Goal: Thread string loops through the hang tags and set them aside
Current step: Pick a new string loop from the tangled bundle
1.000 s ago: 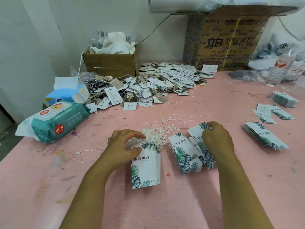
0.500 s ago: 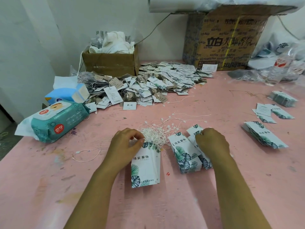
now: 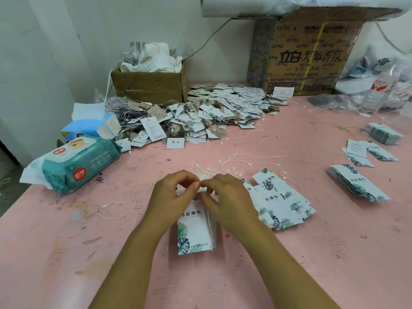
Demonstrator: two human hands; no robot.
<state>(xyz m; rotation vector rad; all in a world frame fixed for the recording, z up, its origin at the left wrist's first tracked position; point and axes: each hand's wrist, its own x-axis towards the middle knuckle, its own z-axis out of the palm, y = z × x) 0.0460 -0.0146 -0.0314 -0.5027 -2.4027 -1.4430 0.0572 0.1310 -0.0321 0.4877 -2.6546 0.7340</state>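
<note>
A stack of white hang tags [image 3: 196,228] with green leaf print lies on the pink table [image 3: 289,264] in front of me. My left hand [image 3: 171,197] and my right hand [image 3: 227,197] meet at the stack's top end, fingertips pinching among white string loops [image 3: 207,175] bunched there. What exactly each pinch holds is hidden by the fingers. More string loops [image 3: 245,163] trail behind the hands. A fanned pile of the same tags [image 3: 281,201] lies just right of my right hand.
A big heap of strung tags [image 3: 200,114] fills the back, before a small carton [image 3: 149,85] and a large carton [image 3: 312,54]. Wet wipes pack [image 3: 78,163] and tissue pack [image 3: 93,128] sit left. Tag stacks [image 3: 356,184] lie right. A loose string [image 3: 118,210] lies left.
My right hand left the fanned pile and moved left to join my left hand at the top of the tag stack. The left hand stayed roughly in place.
</note>
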